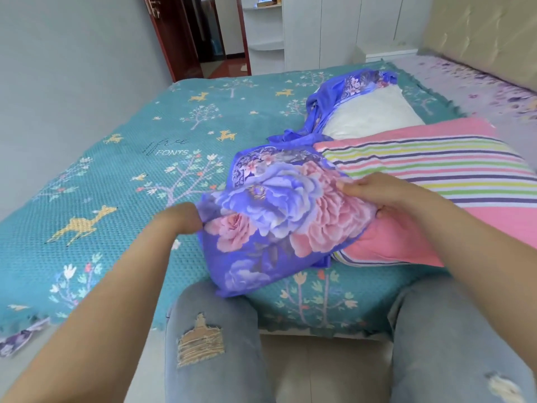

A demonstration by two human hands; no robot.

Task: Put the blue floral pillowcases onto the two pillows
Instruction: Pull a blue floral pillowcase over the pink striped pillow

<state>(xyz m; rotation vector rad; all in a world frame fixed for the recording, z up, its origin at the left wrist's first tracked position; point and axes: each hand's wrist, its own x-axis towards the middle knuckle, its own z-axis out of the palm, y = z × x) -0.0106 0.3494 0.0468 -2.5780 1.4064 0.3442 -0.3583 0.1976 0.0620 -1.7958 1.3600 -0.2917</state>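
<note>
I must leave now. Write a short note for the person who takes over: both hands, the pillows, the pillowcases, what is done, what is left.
Left hand and right hand each grip the near pillowcase, pulled over one end of the striped pillow on the bed.
Second pillowcase lies crumpled against the white pillow behind.
Done: near case started.
Left: pull it fully on; cover the white pillow.
</note>
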